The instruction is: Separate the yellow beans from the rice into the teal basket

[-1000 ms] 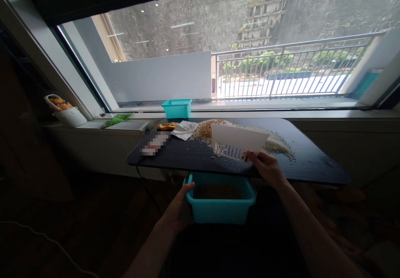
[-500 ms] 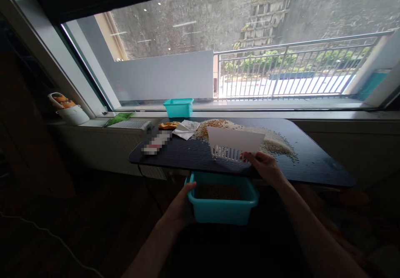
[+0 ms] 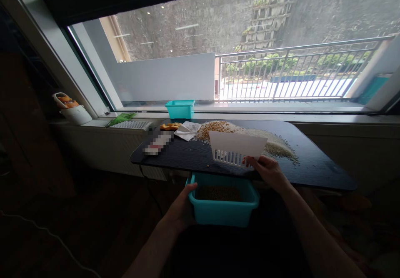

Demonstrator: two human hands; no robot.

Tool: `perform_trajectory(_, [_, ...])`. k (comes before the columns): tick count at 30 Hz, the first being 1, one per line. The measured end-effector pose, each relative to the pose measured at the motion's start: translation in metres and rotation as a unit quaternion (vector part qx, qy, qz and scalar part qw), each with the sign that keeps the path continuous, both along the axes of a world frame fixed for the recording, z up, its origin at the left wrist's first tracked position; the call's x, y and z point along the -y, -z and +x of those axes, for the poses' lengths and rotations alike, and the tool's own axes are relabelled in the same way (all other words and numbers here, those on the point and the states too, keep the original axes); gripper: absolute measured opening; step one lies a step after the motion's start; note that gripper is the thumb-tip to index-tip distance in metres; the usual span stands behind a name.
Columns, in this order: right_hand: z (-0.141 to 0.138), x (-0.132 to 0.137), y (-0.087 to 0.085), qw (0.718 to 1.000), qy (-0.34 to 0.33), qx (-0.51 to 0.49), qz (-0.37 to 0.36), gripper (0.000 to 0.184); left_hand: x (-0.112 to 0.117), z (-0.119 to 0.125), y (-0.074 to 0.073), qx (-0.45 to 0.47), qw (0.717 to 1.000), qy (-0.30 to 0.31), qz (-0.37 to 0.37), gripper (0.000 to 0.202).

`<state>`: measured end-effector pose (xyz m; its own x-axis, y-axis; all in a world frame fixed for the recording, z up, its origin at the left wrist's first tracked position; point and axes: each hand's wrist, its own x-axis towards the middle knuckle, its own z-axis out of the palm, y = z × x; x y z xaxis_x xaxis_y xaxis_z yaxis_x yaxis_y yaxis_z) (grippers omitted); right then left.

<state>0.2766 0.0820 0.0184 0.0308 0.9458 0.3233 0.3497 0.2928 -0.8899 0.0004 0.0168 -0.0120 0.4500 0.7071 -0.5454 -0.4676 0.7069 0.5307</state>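
Note:
My left hand (image 3: pixel 184 207) grips the left side of a turquoise plastic bin (image 3: pixel 223 213), its thumb over the rim. Brown grains (image 3: pixel 218 193) cover the bin's bottom, just below the table's front edge. My right hand (image 3: pixel 268 169) pinches the lower right part of a white plastic sheet with a slotted lower edge (image 3: pixel 238 144), held tilted above the tabletop. Behind the sheet lies a pile of whitish grains (image 3: pixel 278 148), partly hidden by it. Yellow-brown kernels (image 3: pixel 215 128) are heaped on the pile's left part.
On the dark table (image 3: pixel 318 165) lie a crumpled white paper (image 3: pixel 188 131), a yellow-brown item (image 3: pixel 170 126) and a blurred-out flat item (image 3: pixel 158 143). A second turquoise bin (image 3: pixel 180 110) stands by the window. A white pot (image 3: pixel 76 114) and green cloth (image 3: pixel 123 119) sit to the left.
The white slotted sheet has shifted slightly right and down with my right hand. My left hand still holds the bin in nearly the same place. The camera view has moved a little.

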Motion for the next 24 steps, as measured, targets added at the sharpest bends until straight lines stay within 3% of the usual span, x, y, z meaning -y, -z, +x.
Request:
perform_trajectory(5, [-0.007,-0.001,-0.002,0.999,-0.031,0.004,-0.007,0.033,0.000,0.001,-0.003,0.006,1.000,0.002,-0.004,0.058])
perform_trajectory(14, [-0.066,-0.001,-0.008,0.994,-0.089,-0.014,-0.061,0.034,0.002,-0.022,-0.006,0.019,1.000,-0.025,-0.001,0.058])
perform_trajectory(18, [-0.063,0.006,-0.005,0.988,-0.126,-0.004,-0.086,0.031,0.004,-0.032,-0.009,0.013,0.998,-0.061,0.012,0.058])
perform_trajectory(24, [-0.058,0.007,0.003,0.993,-0.090,-0.042,-0.059,0.034,0.004,-0.031,-0.007,0.007,0.998,-0.065,0.008,0.060])
